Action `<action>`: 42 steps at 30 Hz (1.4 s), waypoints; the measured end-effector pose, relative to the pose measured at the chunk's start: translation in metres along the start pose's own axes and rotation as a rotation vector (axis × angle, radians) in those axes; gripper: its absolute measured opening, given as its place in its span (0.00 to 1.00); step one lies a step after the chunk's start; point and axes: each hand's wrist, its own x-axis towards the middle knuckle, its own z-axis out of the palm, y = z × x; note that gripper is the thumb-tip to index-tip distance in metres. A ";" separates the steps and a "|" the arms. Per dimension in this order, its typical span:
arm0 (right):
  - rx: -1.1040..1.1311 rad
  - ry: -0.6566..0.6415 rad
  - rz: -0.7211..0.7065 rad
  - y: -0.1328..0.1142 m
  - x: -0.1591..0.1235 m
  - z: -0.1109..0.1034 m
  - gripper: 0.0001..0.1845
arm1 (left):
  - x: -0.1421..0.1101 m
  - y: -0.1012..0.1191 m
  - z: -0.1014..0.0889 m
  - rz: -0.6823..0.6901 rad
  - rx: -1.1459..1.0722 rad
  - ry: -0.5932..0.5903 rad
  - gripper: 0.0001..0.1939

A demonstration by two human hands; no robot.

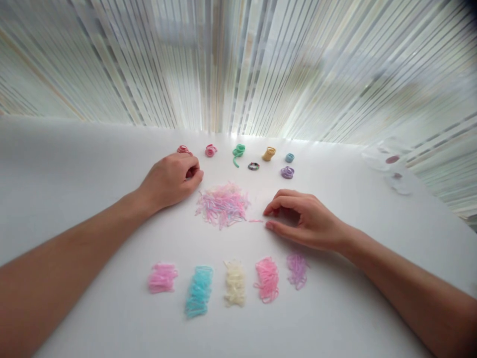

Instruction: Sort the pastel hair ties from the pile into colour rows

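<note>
A loose heap of thin pastel rubber bands (222, 205) in pink, lilac and pale blue lies at the middle of the white table. My left hand (167, 180) rests just left of it, fingers curled, with a small reddish patch inside them (190, 172) too small to identify. My right hand (303, 222) lies to the right of the heap, thumb and forefinger apart. One pink band (255, 220) sits just left of those fingertips. Five sorted clumps lie in a row nearer me, including a pale blue clump (199, 291) and a cream clump (234, 283).
Several small coiled bundles of coloured bands, including a green bundle (238, 151), stand along the far part of the white table (335, 308). Clear plastic bags (387, 159) lie at the far right. A striped translucent curtain (238, 64) hangs behind the table.
</note>
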 end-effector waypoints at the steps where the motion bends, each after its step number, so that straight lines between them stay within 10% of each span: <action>1: -0.001 0.006 -0.005 0.000 0.000 0.002 0.03 | 0.000 0.000 -0.001 -0.005 0.011 -0.009 0.13; 42: 0.019 0.013 -0.050 0.009 -0.006 0.013 0.09 | -0.002 0.003 0.004 0.009 -0.023 -0.009 0.08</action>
